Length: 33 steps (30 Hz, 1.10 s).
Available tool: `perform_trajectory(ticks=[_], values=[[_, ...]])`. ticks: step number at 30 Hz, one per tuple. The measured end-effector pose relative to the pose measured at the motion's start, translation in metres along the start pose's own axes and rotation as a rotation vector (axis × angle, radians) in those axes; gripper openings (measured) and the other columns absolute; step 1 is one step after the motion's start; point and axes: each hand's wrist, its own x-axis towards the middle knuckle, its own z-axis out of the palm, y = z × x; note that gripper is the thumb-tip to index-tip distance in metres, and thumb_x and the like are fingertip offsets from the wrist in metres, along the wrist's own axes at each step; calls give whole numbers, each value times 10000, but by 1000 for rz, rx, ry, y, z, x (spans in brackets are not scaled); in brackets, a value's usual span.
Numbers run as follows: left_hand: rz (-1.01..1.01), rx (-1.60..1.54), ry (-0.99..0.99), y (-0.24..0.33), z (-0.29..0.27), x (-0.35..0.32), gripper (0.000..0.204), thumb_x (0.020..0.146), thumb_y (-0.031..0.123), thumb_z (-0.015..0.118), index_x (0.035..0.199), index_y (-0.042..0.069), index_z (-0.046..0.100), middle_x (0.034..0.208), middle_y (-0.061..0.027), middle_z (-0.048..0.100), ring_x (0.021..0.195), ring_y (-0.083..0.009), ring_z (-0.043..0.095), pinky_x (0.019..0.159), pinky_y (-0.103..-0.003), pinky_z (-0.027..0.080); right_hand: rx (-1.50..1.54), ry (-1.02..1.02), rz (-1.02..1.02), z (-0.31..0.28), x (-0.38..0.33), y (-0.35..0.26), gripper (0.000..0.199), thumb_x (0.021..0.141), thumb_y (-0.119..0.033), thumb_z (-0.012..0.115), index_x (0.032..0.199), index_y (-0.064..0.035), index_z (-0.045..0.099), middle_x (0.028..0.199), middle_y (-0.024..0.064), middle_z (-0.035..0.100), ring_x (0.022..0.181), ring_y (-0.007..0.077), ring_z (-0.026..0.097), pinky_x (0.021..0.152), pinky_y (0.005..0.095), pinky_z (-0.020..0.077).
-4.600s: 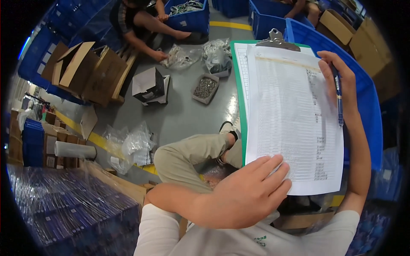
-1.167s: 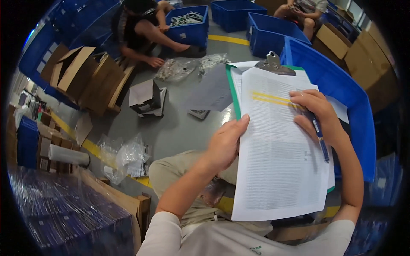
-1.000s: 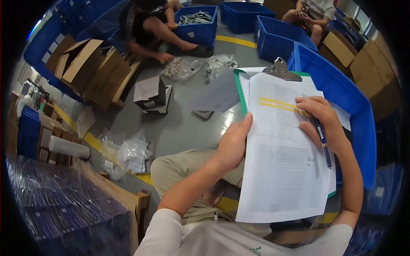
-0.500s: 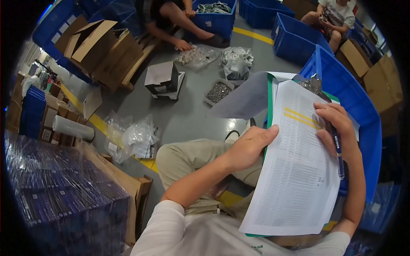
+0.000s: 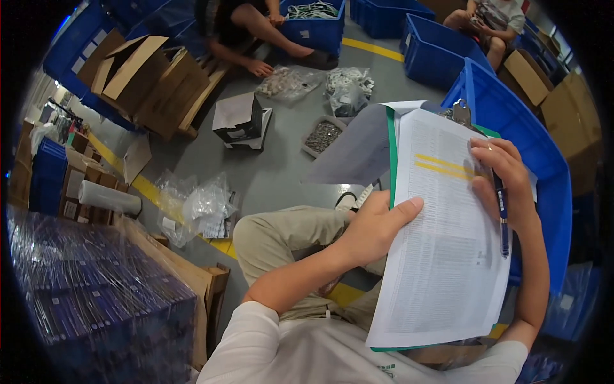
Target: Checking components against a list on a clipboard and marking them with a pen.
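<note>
A green clipboard is tilted in front of me, with a metal clip at its top. White printed sheets lie on it, with two yellow highlighted lines near the top. Some upper sheets are folded back over the left edge. My left hand grips the clipboard's left edge, thumb flat on the page and fingers hidden behind. At the upper right edge, my right hand is curled with a dark blue pen in it, the pen pointing down. Its fingertips rest on the paper near the highlighted lines.
Blue bins stand at the right and far side. On the floor ahead are a small box, a tray of small metal parts and plastic bags. Shrink-wrapped stacked goods are at left. Two people sit beyond.
The clipboard has shifted slightly in view, its upper edge moving left. My left thumb lies a little farther over the page, and my right fingers have bent slightly around the pen.
</note>
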Motion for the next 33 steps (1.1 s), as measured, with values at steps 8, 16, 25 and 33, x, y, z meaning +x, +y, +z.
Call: perform_trajectory(ticks=[8,16,25,33], values=[[33,41,64,-3,4,2,344,910,238,487,1078,-57,548,978,-112,613,848,-141,589,741,-267,472,-31,29,32,-4,-5,3,315,742,-112,665,1037,-23,598,1079,153,617,1025,304,536,915,391,391],[34,88,125,0,7,-5,331,923,201,466,1093,-74,536,979,-120,610,852,-142,581,736,-267,468,717,82,318,-12,-12,12,379,902,-353,481,1030,-10,581,745,59,518,644,99,510,567,221,435],[62,90,191,1,-1,-15,329,910,181,479,1096,-84,535,1001,-129,611,878,-159,587,775,-282,466,931,-61,483,-3,-17,-24,235,788,-238,543,882,-43,451,730,43,500,519,54,466,464,188,388],[-40,-94,110,7,-4,-4,410,865,138,502,1213,-68,434,1137,-166,547,997,-218,565,849,-337,461,852,-93,247,4,-15,-15,314,841,-340,527,916,-39,477,729,40,514,555,53,483,454,171,373]])
